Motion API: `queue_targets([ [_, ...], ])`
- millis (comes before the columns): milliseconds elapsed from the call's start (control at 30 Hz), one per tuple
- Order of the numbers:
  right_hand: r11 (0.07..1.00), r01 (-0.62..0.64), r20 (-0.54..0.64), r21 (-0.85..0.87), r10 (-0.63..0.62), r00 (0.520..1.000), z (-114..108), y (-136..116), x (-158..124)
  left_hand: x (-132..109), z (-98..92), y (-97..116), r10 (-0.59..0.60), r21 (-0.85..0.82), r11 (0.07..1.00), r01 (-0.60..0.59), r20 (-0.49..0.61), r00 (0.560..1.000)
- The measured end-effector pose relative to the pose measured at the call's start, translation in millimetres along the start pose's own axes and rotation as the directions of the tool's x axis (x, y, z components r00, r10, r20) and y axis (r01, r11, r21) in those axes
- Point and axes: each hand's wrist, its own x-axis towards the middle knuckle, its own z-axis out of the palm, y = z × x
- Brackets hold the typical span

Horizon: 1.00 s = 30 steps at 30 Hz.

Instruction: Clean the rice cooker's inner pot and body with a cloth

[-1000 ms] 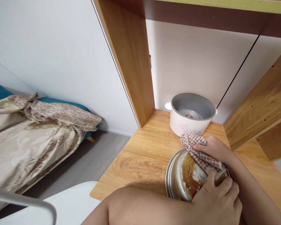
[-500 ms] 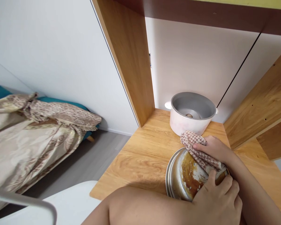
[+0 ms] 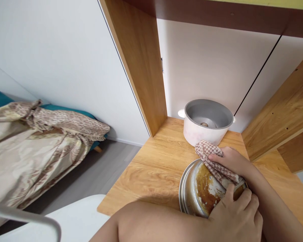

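A round metal pot is tilted on the wooden tabletop. Its rim points left, and its base shows brown burnt stains with scraped pale patches. My right hand is closed on a folded brown-and-white checked cloth, which lies against the upper part of the base. Below it, my left hand has bent fingers over the base's lower right side, with the index fingertip by the cloth's edge. The left palm and much of the pot's lower side are hidden. Just behind the cloth stands a white pot with a grey inside.
The wooden tabletop ends at a left edge above a grey floor. An upright wooden panel and a dark red shelf frame the back. A white chair is at lower left, and a patterned cover drapes teal furniture.
Very little differs. My left hand has shifted slightly to the right and down over the pot's base, while the cloth and my right hand keep nearly the same place.
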Motion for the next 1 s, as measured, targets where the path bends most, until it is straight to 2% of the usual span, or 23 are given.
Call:
queue_targets([
  [133, 0.999, 0.031, 0.023, 0.035, -0.032, 0.999, -0.1, -0.6, 0.4, 0.6, -0.1, 1.9, -0.013, 0.007, 1.0, 0.012, 0.017, 1.0],
  [300, 0.995, -0.04, -0.067, -0.094, 0.034, 0.997, 0.3, -2.3, 1.8, 2.2, -0.6, 1.6, -0.023, 0.001, 1.0, 0.023, 0.0, 1.0],
  [500, 0.999, 0.051, 0.012, -0.013, -0.051, 0.999, -1.5, -2.8, -0.3, 3.7, -0.3, 1.2, -0.02, 0.008, 1.0, 0.021, -0.04, 0.999],
  [667, 0.998, -0.032, -0.033, -0.061, 0.03, 0.999, -1.3, -2.2, 1.2, 2.9, 1.2, 3.2, -0.041, 0.017, 0.999, 0.041, -0.01, 0.999],
  [867, 0.984, -0.092, -0.067, -0.151, 0.082, 0.994, -0.5, -6.3, 0.9, 3.2, 1.4, 2.5, -0.044, 0.039, 0.998, 0.048, -0.088, 0.995],
  [1000, 0.968, -0.119, -0.073, -0.22, 0.105, 0.992, 0.1, -9.9, -0.7, 3.9, -0.2, 2.6, -0.032, 0.03, 0.999, 0.033, -0.014, 0.999],
])
